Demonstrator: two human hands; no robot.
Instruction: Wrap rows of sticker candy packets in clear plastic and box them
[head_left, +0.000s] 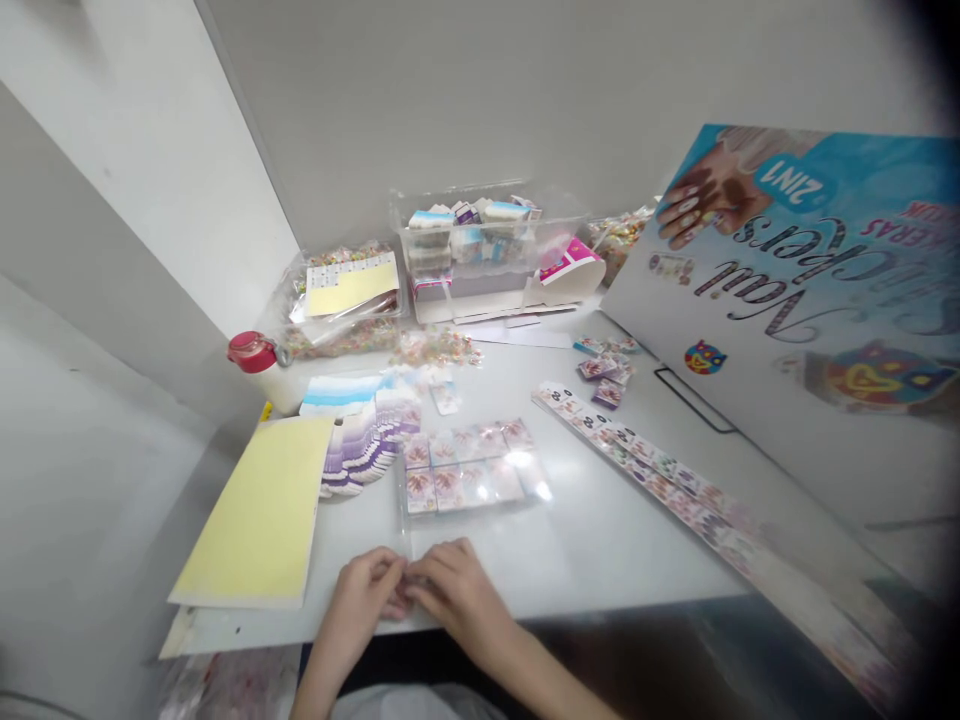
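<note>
Film [406, 522]: clear, on bench [637, 565] just beyond the hands, around or over a flat block of packs [463, 465] in two rows; glare hides which. Block's long axis runs L–R across the bench, R end a touch farther off; short axis points approx. to the person. Film's L edge runs down twd the fingertips. Which end is open, can't tell.

L hand [370, 583]: fingers curled, thumb and index tips drawn tog. R hand [452, 580]: fingers bent, tips meeting L's at bench's nr edge. Prob. fine work on film, but can't tell what, if anything, is pinched.

To do it well, I'd say: tips only, light pull, film kept low and flat so packs don't slide; one hand steadies while the other works; keep rows square.

Farther out: fanned cards [367, 445] L of packs, yellow pad [259, 510] beyond those, long axis mostly away from person. Bottle [259, 365] behind pad. R: strips [637, 470] on a diagonal, nr end off bench edge. Tub [487, 235] at back, big box [780, 290] far R.
</note>
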